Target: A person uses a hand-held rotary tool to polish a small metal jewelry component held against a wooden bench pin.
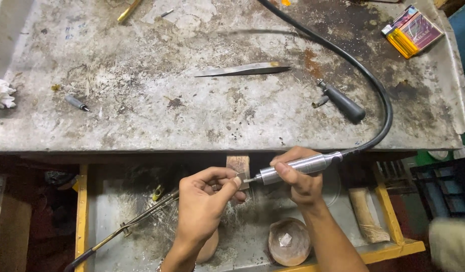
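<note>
My right hand (299,181) grips a silver rotary handpiece (298,166) whose black flexible shaft (373,85) curves up across the bench. Its tip touches a small flat metal piece (241,177) pinched between the thumb and fingers of my left hand (204,201). Both hands work against a small wooden bench pin (238,163) that juts out from the bench's front edge, above an open drawer (116,201).
On the worn metal bench top (141,100) lie long tweezers (245,69), a black-handled tool (340,102), a small bit (76,103), a white cloth (0,93) and a coloured box (412,31). The drawer holds a torch-like rod (131,226), a round dish (290,242) and metal filings.
</note>
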